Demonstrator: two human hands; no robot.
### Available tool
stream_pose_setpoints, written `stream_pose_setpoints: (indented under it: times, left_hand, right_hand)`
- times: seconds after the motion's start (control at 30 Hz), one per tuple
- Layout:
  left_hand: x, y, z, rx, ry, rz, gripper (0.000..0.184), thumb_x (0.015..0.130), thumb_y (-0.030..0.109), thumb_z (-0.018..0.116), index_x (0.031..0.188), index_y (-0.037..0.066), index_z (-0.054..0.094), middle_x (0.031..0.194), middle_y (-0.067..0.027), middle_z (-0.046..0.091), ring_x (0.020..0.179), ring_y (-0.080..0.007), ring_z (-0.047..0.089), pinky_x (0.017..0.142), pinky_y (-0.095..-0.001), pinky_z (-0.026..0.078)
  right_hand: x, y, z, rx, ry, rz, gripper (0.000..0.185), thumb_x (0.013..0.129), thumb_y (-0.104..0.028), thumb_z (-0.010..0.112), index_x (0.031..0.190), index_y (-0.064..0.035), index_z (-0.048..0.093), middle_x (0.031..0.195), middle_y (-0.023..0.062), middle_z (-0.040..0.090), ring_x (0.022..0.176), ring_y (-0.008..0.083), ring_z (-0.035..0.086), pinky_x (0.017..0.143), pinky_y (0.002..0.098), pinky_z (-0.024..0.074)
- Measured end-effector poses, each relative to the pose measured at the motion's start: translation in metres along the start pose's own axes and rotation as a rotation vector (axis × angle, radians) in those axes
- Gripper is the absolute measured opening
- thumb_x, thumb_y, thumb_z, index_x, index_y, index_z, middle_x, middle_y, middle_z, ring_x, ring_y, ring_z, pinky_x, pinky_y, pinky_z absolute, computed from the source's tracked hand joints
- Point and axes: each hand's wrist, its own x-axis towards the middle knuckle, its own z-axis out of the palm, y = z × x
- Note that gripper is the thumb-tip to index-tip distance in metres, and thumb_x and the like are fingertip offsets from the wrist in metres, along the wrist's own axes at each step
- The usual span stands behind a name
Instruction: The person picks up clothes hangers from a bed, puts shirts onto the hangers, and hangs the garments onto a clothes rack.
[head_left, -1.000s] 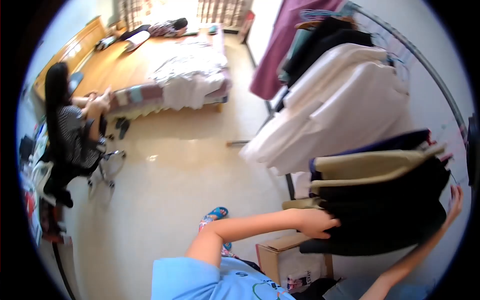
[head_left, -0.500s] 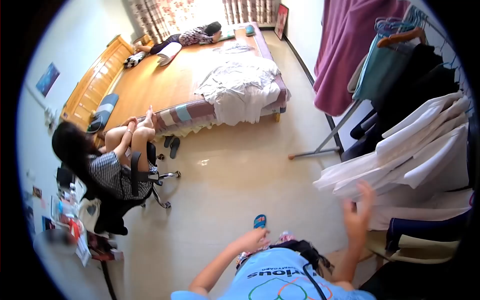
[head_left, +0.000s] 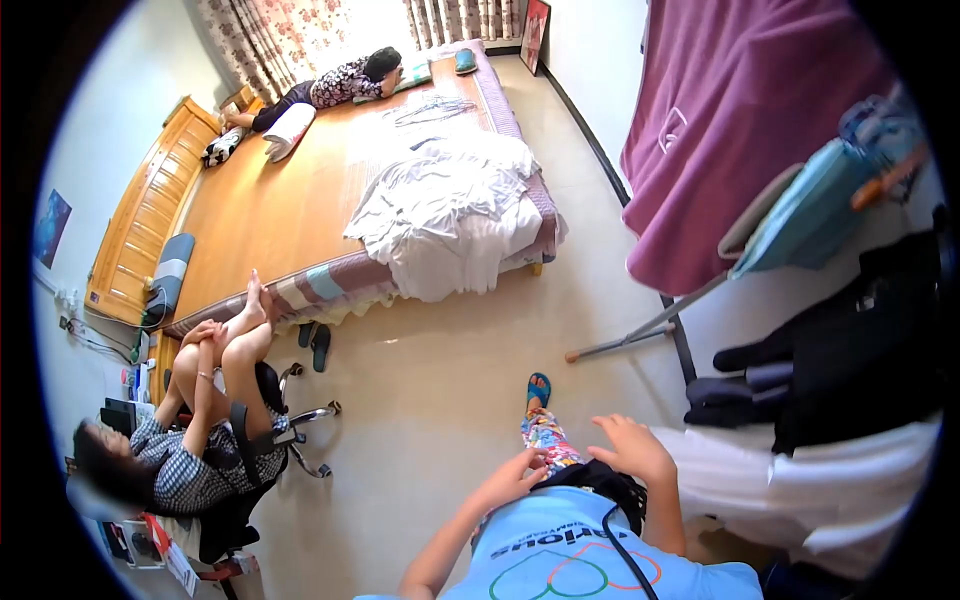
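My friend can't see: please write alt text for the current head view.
The wearer's empty left hand and empty right hand are near a blue T-shirt; white fabric lies heaped on a bed; clothes hang at right.

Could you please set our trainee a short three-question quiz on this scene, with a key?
1. True or false: the left hand and right hand together hold a shirt.
2. What colour is the crumpled cloth on the bed? A) green B) white C) black
3. Which of the wearer's hands is nearer the hanging white garments?

Key: 1. False; the hands are apart and neither holds a shirt. 2. B. 3. The right.
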Motion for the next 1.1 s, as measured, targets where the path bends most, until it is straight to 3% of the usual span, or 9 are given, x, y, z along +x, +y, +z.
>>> stream_pose_setpoints:
  times: [0.13, 0.2, 0.33, 0.53, 0.63, 0.73, 0.87, 0.93, 1.1]
  left_hand:
    - [0.082, 0.042, -0.054, -0.209, 0.127, -0.121, 0.034, 0.081, 0.020, 0.046, 0.111, 0.006, 0.038, 0.094, -0.0094, 0.053, 0.085, -0.0161, 0.051, 0.074, -0.0277, 0.041]
    - [0.120, 0.057, -0.088, -0.169, 0.173, 0.028, 0.034, 0.081, 0.018, 0.046, 0.111, 0.005, 0.038, 0.095, -0.0099, 0.053, 0.087, -0.0169, 0.051, 0.075, -0.0285, 0.041]
    - [0.180, 0.084, -0.145, -0.104, 0.336, 0.033, 0.031, 0.081, 0.016, 0.046, 0.108, 0.003, 0.039, 0.094, -0.0112, 0.053, 0.087, -0.0180, 0.052, 0.076, -0.0290, 0.042]
    - [0.301, 0.083, -0.207, -0.253, 0.403, -0.084, 0.029, 0.080, 0.016, 0.048, 0.104, 0.001, 0.043, 0.092, -0.0106, 0.054, 0.086, -0.0178, 0.053, 0.075, -0.0284, 0.042]
    - [0.380, 0.098, -0.235, -0.322, 0.375, 0.101, 0.026, 0.081, 0.015, 0.048, 0.103, 0.001, 0.044, 0.089, -0.0092, 0.054, 0.084, -0.0135, 0.052, 0.074, -0.0248, 0.041]
    - [0.458, 0.115, -0.273, -0.345, 0.552, 0.152, 0.025, 0.080, 0.014, 0.048, 0.100, 0.001, 0.045, 0.086, -0.0092, 0.055, 0.079, -0.0141, 0.054, 0.070, -0.0259, 0.043]
    - [0.534, 0.152, -0.335, -0.569, 0.671, 0.159, 0.024, 0.079, 0.013, 0.048, 0.099, 0.001, 0.046, 0.086, -0.0098, 0.056, 0.083, -0.0145, 0.053, 0.070, -0.0246, 0.041]
    - [0.553, 0.178, -0.372, -0.316, 0.734, 0.186, 0.024, 0.078, 0.013, 0.048, 0.099, 0.001, 0.046, 0.087, -0.0095, 0.056, 0.084, -0.0151, 0.053, 0.072, -0.0255, 0.041]
    - [0.594, 0.197, -0.443, -0.331, 0.876, 0.188, 0.023, 0.079, 0.012, 0.047, 0.099, 0.001, 0.047, 0.085, -0.0084, 0.056, 0.081, -0.0147, 0.053, 0.073, -0.0256, 0.040]
  right_hand:
    - [0.065, 0.036, -0.072, -0.042, 0.197, -0.048, 0.045, 0.072, -0.034, 0.052, 0.105, -0.0044, 0.045, 0.097, 0.0146, 0.048, 0.090, 0.0296, 0.047, 0.075, 0.0386, 0.0380]
    - [0.104, 0.042, -0.115, 0.067, 0.257, -0.119, 0.045, 0.072, -0.032, 0.053, 0.106, -0.0042, 0.042, 0.100, 0.0142, 0.047, 0.094, 0.0297, 0.044, 0.079, 0.0371, 0.0352]
    - [0.171, 0.046, -0.181, -0.160, 0.286, -0.216, 0.042, 0.073, -0.029, 0.052, 0.105, -0.0033, 0.043, 0.098, 0.0134, 0.048, 0.091, 0.0274, 0.046, 0.076, 0.0366, 0.0370]
    - [0.286, 0.072, -0.261, -0.001, 0.130, -0.403, 0.041, 0.074, -0.030, 0.051, 0.105, -0.0039, 0.043, 0.097, 0.0150, 0.048, 0.090, 0.0296, 0.047, 0.074, 0.0367, 0.0378]
    - [0.360, 0.087, -0.315, -0.082, 0.068, -0.402, 0.042, 0.073, -0.030, 0.052, 0.105, -0.0029, 0.042, 0.097, 0.0149, 0.048, 0.090, 0.0294, 0.046, 0.075, 0.0370, 0.0372]
    - [0.432, 0.090, -0.376, -0.137, 0.025, -0.377, 0.042, 0.073, -0.029, 0.053, 0.104, -0.0020, 0.043, 0.097, 0.0142, 0.049, 0.091, 0.0290, 0.045, 0.077, 0.0378, 0.0352]
    - [0.499, 0.089, -0.452, -0.230, 0.291, -0.614, 0.040, 0.071, -0.025, 0.055, 0.102, -0.0026, 0.044, 0.094, 0.0141, 0.049, 0.088, 0.0290, 0.046, 0.078, 0.0357, 0.0344]
    - [0.530, 0.097, -0.479, -0.161, 0.228, -0.606, 0.040, 0.073, -0.027, 0.053, 0.104, -0.0031, 0.043, 0.096, 0.0122, 0.049, 0.093, 0.0255, 0.045, 0.081, 0.0359, 0.0321]
    - [0.632, 0.162, -0.520, -0.146, 0.020, -0.500, 0.041, 0.073, -0.031, 0.052, 0.101, -0.0022, 0.047, 0.094, 0.0171, 0.050, 0.090, 0.0297, 0.047, 0.078, 0.0361, 0.0368]
